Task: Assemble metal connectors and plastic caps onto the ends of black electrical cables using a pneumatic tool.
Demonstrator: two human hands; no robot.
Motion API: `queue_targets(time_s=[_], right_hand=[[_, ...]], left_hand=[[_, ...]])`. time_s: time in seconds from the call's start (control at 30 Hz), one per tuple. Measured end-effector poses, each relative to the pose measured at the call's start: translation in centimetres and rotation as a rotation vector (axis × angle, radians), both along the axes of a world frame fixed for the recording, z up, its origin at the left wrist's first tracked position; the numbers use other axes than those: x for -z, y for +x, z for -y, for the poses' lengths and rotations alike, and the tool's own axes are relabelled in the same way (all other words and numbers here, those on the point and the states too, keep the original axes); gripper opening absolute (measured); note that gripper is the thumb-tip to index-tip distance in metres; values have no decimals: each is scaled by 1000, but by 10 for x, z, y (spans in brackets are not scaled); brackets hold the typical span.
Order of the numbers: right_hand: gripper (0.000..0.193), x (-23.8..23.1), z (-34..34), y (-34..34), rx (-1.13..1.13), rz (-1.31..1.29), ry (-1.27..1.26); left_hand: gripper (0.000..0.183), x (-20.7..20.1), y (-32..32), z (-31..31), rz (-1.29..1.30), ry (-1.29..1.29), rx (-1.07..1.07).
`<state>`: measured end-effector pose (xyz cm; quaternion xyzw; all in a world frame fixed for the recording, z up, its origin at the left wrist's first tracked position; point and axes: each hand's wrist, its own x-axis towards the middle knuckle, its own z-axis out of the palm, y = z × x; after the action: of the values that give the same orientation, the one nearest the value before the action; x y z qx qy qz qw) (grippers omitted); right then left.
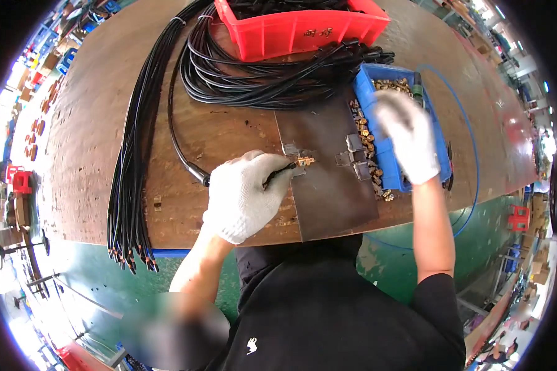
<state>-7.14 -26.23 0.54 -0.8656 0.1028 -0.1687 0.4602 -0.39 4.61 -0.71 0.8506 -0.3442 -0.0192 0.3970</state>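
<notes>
My left hand point(247, 191), in a white knit glove, is closed round the end of a black cable point(174, 127). A small brass fitting point(304, 161) sticks out past its fingertips, beside the metal pieces on the dark plate point(328, 210). My right hand point(410, 139), also gloved, is over the blue bin point(387, 164), which has brass parts point(393, 85) in its far section. Motion smears the fingers of that hand, so I cannot make out whether they hold anything.
Behind lies a coil of black cables point(247, 89) against a red bin point(303, 34). A long cable bundle point(136, 148) hangs over the table's front edge at left. Loose brass pieces point(368, 142) line the blue bin. A blue hose point(473, 136) curves along the right.
</notes>
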Motion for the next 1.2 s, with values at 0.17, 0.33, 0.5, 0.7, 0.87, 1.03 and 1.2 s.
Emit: queue_targets(time_s=[0.17,0.33,0.5,0.7,0.87,1.03,1.2], right_hand=[[23,22,-82,-9,-362,-274,577],[19,34,-87,-11,-273,-147,649],[19,33,-85,-16,-293,-190,975],[20,29,-86,-18,-223,-208,893],[17,-1,-73,-11,-179,-92,852],[19,-24,-71,-2,-200,-2,834],[17,-42,-83,-5,-230,47,829]], left_hand=[[17,-8,0,10,-11,0,39],[17,-4,-5,10,10,5,33],[18,-10,-9,8,229,52,100],[30,0,-8,8,226,-11,103],[66,-6,16,-31,136,43,-56],[55,24,37,-57,311,149,-150],[42,34,42,-48,443,113,-135]])
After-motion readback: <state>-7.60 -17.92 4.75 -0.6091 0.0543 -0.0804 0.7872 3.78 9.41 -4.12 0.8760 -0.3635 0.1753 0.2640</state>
